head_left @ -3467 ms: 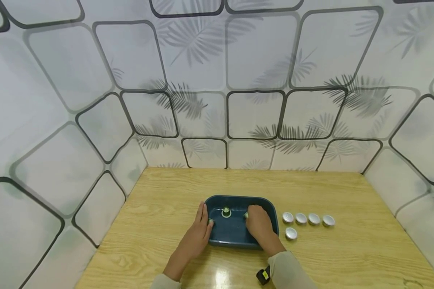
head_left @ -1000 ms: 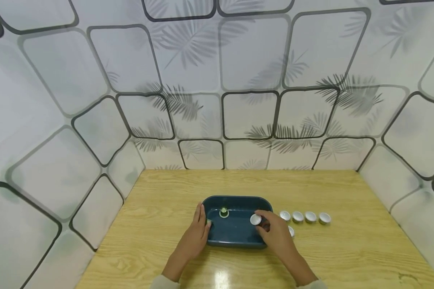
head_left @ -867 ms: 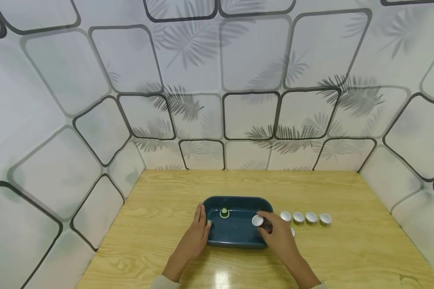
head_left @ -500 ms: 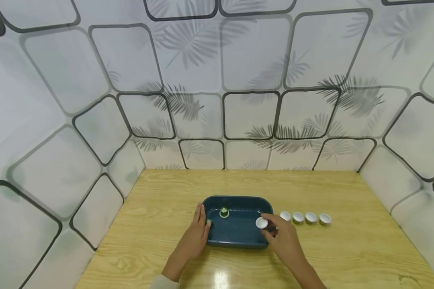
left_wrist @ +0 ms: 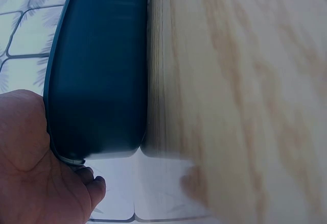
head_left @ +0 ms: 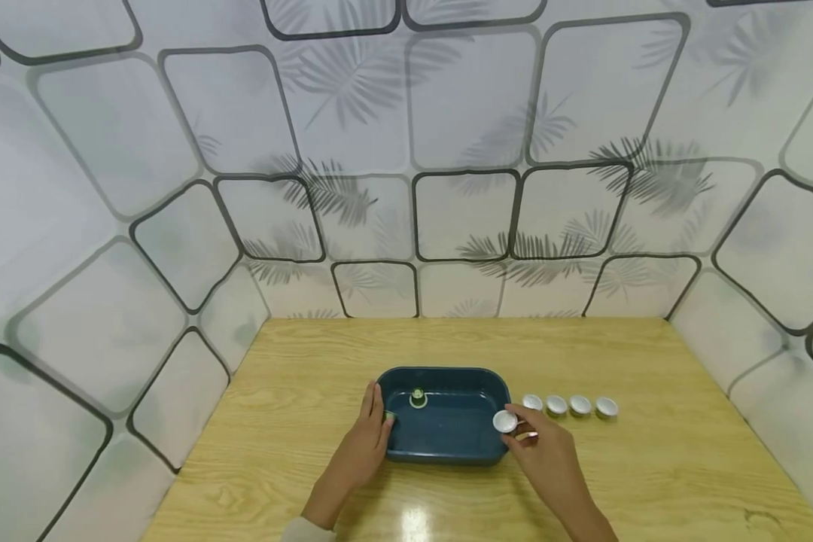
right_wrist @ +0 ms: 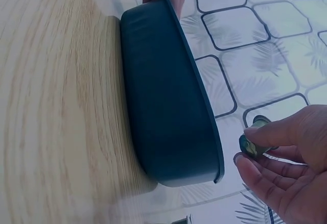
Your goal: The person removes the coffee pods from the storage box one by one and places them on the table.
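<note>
Right hand (head_left: 547,455) is pinching a small green capsule (head_left: 504,421) between thumb and fingertips, pale face toward me, up by the right rim of my dark blue tray (head_left: 447,457). Left hand (head_left: 363,433) just rests along the tray's left side, fingers pretty straight. One upside-down pod (head_left: 418,397) sits inside near the back, and four white-topped pods (head_left: 580,406) are lined up on the wooden table (head_left: 650,482) to the right.

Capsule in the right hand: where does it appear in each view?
Head: capsule, right of centre, low, at the blue tray's right end.
Left wrist: not in it.
Right wrist: capsule, right of centre, below mid-height.
Shared landmark: the blue tray, in all three.
</note>
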